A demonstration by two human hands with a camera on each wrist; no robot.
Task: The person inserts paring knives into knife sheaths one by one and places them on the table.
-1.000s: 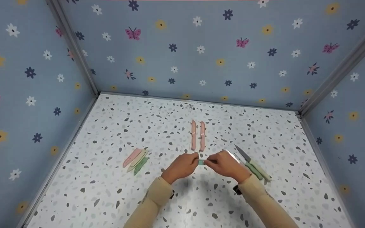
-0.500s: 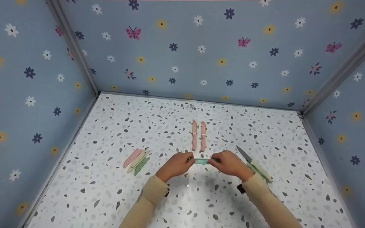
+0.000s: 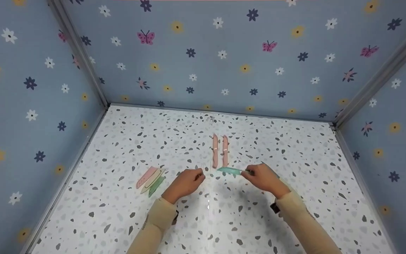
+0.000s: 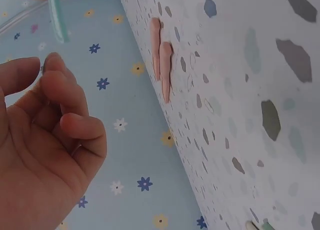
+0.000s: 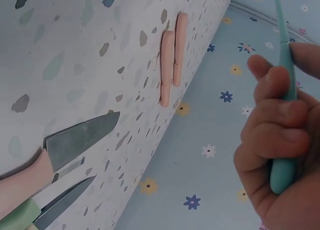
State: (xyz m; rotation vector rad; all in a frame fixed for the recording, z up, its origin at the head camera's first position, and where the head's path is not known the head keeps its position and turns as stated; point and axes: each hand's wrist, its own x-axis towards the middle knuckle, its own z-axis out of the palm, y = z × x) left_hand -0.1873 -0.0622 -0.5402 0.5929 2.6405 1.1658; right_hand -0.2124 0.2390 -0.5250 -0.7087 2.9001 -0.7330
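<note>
In the head view my right hand (image 3: 264, 180) grips a slim teal tool (image 3: 229, 170), shaped like a small knife, its tapered end pointing left. Its rounded handle (image 5: 283, 176) lies under my curled fingers in the right wrist view, and a seam marks where the thinner end begins. My left hand (image 3: 184, 184) hovers apart from it, fingers loosely bent, thumb near the index fingertip, with nothing evident in it. Two slim pink tools (image 3: 215, 151) of similar shape lie side by side on the table, just beyond the teal one.
Pink (image 3: 146, 177), cream (image 3: 152, 181) and green (image 3: 157, 186) blade covers lie at left. Knives rest at right, mostly hidden behind my right arm; a broad dark blade (image 5: 82, 139) and a pink handle (image 5: 30, 174) show. Patterned walls enclose the speckled table (image 3: 118, 218).
My hands have drawn apart. The left let go of the teal tool and moved left; the right moved right and slightly away with it, swinging its tip toward the pink tools.
</note>
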